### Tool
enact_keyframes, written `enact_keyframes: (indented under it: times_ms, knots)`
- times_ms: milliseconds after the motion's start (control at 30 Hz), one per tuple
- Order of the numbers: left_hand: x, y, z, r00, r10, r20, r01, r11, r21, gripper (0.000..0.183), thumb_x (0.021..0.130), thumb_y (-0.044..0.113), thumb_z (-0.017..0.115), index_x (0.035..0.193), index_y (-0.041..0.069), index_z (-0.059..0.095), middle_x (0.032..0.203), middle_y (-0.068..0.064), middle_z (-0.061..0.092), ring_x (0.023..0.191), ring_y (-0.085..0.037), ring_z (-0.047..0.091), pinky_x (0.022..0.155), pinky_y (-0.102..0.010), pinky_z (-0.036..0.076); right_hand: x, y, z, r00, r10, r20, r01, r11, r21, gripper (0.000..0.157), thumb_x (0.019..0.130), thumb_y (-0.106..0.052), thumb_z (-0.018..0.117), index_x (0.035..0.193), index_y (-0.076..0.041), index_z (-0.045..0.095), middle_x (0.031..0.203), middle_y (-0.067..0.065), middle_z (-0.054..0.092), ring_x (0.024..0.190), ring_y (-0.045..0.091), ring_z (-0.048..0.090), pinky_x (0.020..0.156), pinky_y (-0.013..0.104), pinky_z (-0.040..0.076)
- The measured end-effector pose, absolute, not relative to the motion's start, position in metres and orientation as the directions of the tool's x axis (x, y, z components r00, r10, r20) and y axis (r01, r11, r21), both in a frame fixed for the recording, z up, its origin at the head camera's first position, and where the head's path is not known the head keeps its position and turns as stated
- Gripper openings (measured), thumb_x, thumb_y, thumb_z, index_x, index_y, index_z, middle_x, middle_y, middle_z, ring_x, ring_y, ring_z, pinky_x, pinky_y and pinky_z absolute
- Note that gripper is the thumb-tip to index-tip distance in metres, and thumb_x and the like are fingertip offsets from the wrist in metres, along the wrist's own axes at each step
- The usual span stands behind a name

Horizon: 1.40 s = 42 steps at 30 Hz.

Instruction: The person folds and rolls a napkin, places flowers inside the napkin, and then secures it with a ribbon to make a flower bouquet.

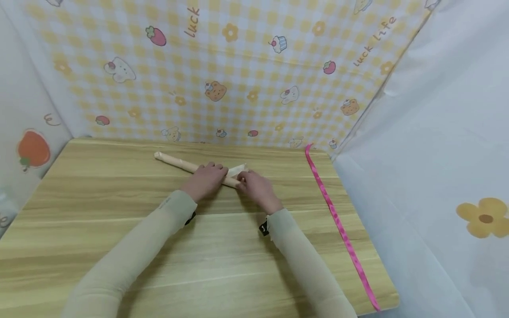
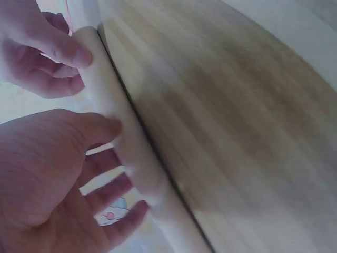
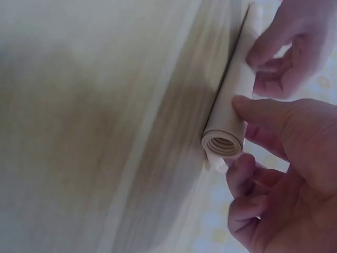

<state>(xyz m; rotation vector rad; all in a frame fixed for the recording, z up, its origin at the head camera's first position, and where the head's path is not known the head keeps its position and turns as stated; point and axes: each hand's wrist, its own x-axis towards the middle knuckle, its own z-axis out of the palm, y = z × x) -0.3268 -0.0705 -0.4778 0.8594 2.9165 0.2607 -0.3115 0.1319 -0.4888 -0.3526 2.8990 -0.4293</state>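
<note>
A cream sheet rolled into a long thin tube (image 1: 176, 161) lies slantwise near the back of the wooden table. In the right wrist view, spiral layers show at the end of the roll (image 3: 230, 113). A pale loose flap (image 1: 237, 169) sticks out behind it, between the hands. My left hand (image 1: 204, 180) holds the roll around its middle, thumb on the near side and fingers on the far side, as the left wrist view shows. At the right end, my right hand (image 1: 258, 190) grips the roll with the thumb against it and the fingers curled beyond it.
A pink ribbon (image 1: 336, 214) runs lengthwise along the right side of the wooden table (image 1: 99, 212). Behind the table hangs a yellow checked cloth (image 1: 254, 66) with printed cartoons. White cloth (image 1: 429, 154) walls the right side, and another printed sheet hangs on the left.
</note>
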Motion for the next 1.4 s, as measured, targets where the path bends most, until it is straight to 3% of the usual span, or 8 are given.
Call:
enact_keyframes:
  times_ms: [167, 400, 567, 700, 967, 1067, 1200, 1400]
  knots:
    - [-0.323, -0.068, -0.476, -0.835, 0.545, -0.073, 0.524, 0.829, 0.193, 0.018, 0.11, 0.012, 0.057, 0.125, 0.004, 0.063, 0.126, -0.018, 0.068, 0.118, -0.04, 0.066, 0.099, -0.065, 0.056, -0.318, 0.137, -0.49, -0.937, -0.274, -0.219, -0.17, 0.901, -0.399, 0.028, 0.11, -0.034, 0.064, 0.133, -0.02, 0.073, 0.127, 0.003, 0.075, 0.111, 0.021, 0.07, 0.097, 0.045, 0.057]
    - [-0.319, -0.068, -0.481, -0.854, 0.521, 0.001, 0.511, 0.836, 0.2, 0.015, 0.111, 0.008, 0.056, 0.122, 0.005, 0.064, 0.118, -0.017, 0.066, 0.108, -0.035, 0.064, 0.088, -0.057, 0.06, -0.32, 0.141, -0.488, -0.911, -0.313, -0.267, -0.168, 0.876, -0.452, 0.029, 0.111, -0.033, 0.061, 0.132, -0.017, 0.073, 0.121, 0.005, 0.076, 0.098, 0.021, 0.067, 0.091, 0.045, 0.056]
    - [-0.319, -0.066, -0.481, -0.843, 0.538, 0.01, 0.529, 0.825, 0.199, 0.012, 0.109, 0.004, 0.059, 0.114, 0.005, 0.071, 0.113, -0.013, 0.07, 0.106, -0.034, 0.066, 0.086, -0.052, 0.061, -0.317, 0.143, -0.486, -0.905, -0.317, -0.285, -0.163, 0.875, -0.455, 0.033, 0.111, -0.035, 0.061, 0.135, -0.016, 0.074, 0.126, 0.006, 0.076, 0.106, 0.022, 0.07, 0.097, 0.047, 0.056]
    - [-0.324, -0.064, -0.482, -0.837, 0.546, 0.019, 0.536, 0.814, 0.226, 0.011, 0.107, 0.003, 0.063, 0.108, 0.005, 0.075, 0.105, -0.012, 0.071, 0.098, -0.031, 0.068, 0.084, -0.045, 0.061, -0.314, 0.141, -0.486, -0.915, -0.305, -0.264, -0.177, 0.892, -0.416, 0.034, 0.112, -0.032, 0.059, 0.138, -0.016, 0.072, 0.131, 0.007, 0.075, 0.115, 0.023, 0.071, 0.102, 0.046, 0.056]
    - [-0.34, -0.071, -0.483, -0.842, 0.539, -0.024, 0.514, 0.815, 0.266, 0.015, 0.104, 0.003, 0.066, 0.094, 0.006, 0.076, 0.096, -0.01, 0.07, 0.083, -0.024, 0.062, 0.078, -0.041, 0.057, -0.309, 0.123, -0.488, -0.96, -0.258, -0.109, -0.234, 0.953, -0.193, 0.026, 0.108, -0.031, 0.066, 0.13, -0.021, 0.074, 0.123, 0.002, 0.074, 0.108, 0.022, 0.072, 0.093, 0.045, 0.06]
    - [-0.342, -0.075, -0.483, -0.837, 0.546, -0.016, 0.52, 0.806, 0.282, 0.012, 0.104, 0.005, 0.065, 0.099, 0.005, 0.076, 0.098, -0.011, 0.072, 0.085, -0.025, 0.065, 0.08, -0.043, 0.058, -0.308, 0.119, -0.494, -0.967, -0.249, -0.056, -0.242, 0.964, -0.112, 0.025, 0.108, -0.032, 0.066, 0.13, -0.024, 0.075, 0.123, 0.0, 0.074, 0.114, 0.024, 0.07, 0.099, 0.049, 0.057]
    - [-0.339, -0.077, -0.484, -0.831, 0.556, 0.026, 0.543, 0.8, 0.256, 0.014, 0.108, 0.01, 0.062, 0.114, 0.003, 0.072, 0.106, -0.014, 0.073, 0.094, -0.031, 0.07, 0.084, -0.047, 0.061, -0.308, 0.117, -0.499, -0.97, -0.242, -0.03, -0.237, 0.965, -0.112, 0.025, 0.111, -0.031, 0.062, 0.131, -0.025, 0.075, 0.126, 0.0, 0.074, 0.121, 0.026, 0.066, 0.106, 0.052, 0.051]
    - [-0.33, -0.077, -0.488, -0.835, 0.543, 0.093, 0.551, 0.819, 0.163, 0.02, 0.109, 0.017, 0.062, 0.125, 0.008, 0.069, 0.118, -0.014, 0.069, 0.113, -0.035, 0.067, 0.096, -0.055, 0.057, -0.312, 0.117, -0.497, -0.97, -0.236, -0.054, -0.226, 0.964, -0.138, 0.026, 0.112, -0.026, 0.059, 0.131, -0.022, 0.077, 0.119, 0.004, 0.074, 0.114, 0.026, 0.066, 0.1, 0.049, 0.054]
